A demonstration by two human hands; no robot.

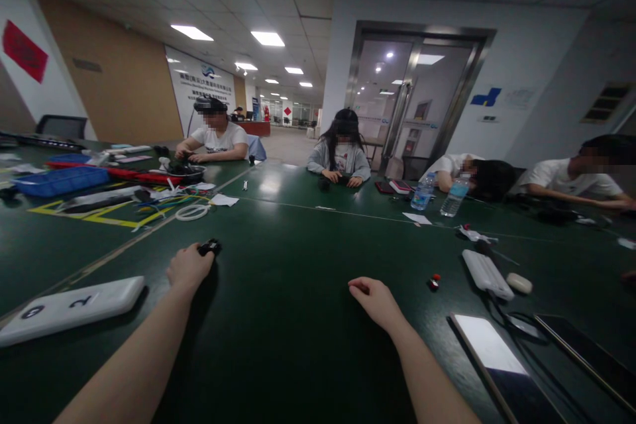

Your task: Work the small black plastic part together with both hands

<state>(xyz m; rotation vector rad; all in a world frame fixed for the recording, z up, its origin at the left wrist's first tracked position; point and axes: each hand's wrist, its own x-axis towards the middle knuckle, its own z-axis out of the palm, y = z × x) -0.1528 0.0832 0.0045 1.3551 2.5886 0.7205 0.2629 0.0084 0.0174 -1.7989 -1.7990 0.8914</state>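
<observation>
My left hand is closed around a small black object above the green table. Its kind is too small and dark to tell; a light patch shows on top. My right hand rests by the table surface with its fingers loosely curled in, and nothing shows in them. To the right of that hand lies a small red and white item. A long white case with black markings sits left of my left forearm.
At right are a white power bank with a cable, a cream case and two phones, one being a lit phone. Two water bottles stand farther back. Blue tray and cables lie left. Several people sit around the table.
</observation>
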